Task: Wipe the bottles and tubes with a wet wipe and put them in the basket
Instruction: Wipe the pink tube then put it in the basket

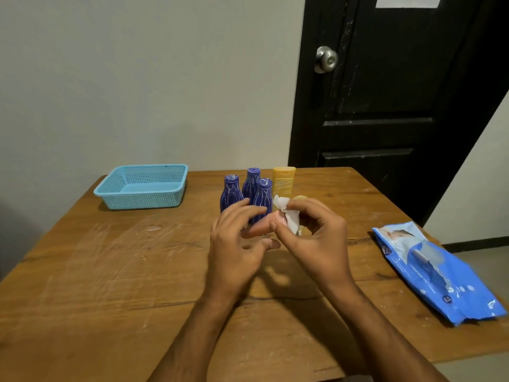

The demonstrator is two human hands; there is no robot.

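Three dark blue bottles (251, 193) stand together at the table's far middle, with a yellow tube (283, 180) upright behind them. My left hand (237, 244) holds a pinkish tube (260, 227) lying roughly level in front of the bottles. A white wet wipe (289, 215) is pinched in my right hand (316, 238) and pressed against that tube's right end. Another yellowish item (300, 198) peeks out behind my right hand, mostly hidden. At the far left stands the light blue mesh basket (143, 199), with nothing inside.
A blue wet wipe pack (438, 271) lies at the table's right edge, partly overhanging. The wooden table (110, 271) ends close behind the bottles, against a grey wall. A black door (385, 106) with a metal knob stands behind on the right.
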